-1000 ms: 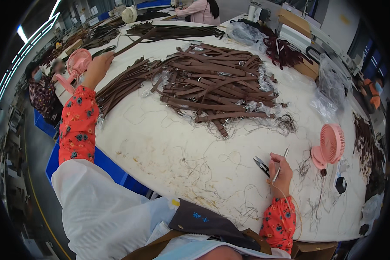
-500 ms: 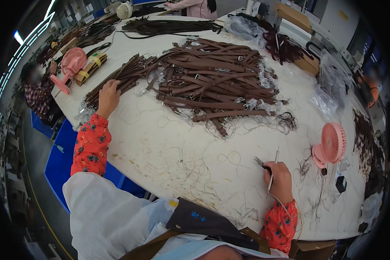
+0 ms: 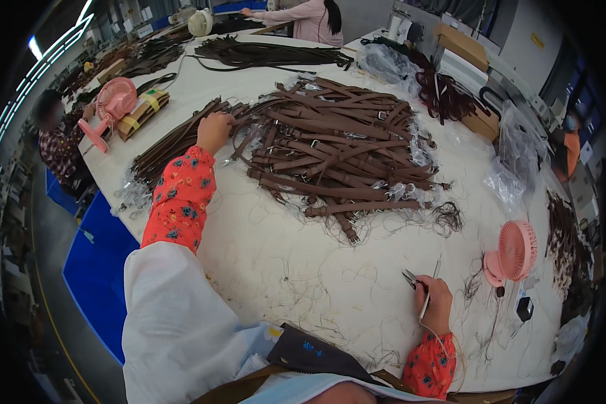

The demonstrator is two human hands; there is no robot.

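A large heap of brown belts [image 3: 343,145] with metal buckles and clear plastic wrapping covers the far middle of the table. Left of it, a bundle of narrower brown straps [image 3: 175,148] lies side by side. My left hand [image 3: 214,132] is over the upper end of that bundle, its fingers bent around a strap, partly hidden by the back of the hand. Low on the right, well away from the heap, my right hand [image 3: 438,303] is closed around a pair of thread snips [image 3: 409,277], blades pointing up and left. It also holds a thin pen-like tool [image 3: 437,269] with a cord.
Loose thread ends [image 3: 310,289] litter the white table [image 3: 249,236]. Pink fans stand at right [image 3: 516,250] and far left [image 3: 116,97]. A blue bin [image 3: 97,276] is beside the table's left edge. Clear plastic bags [image 3: 518,151] lie at right. Other people sit around.
My left hand has moved right and farther away, from the middle of the strap bundle to its upper end. The right hand keeps its hold on the tools, and the view has tilted slightly.
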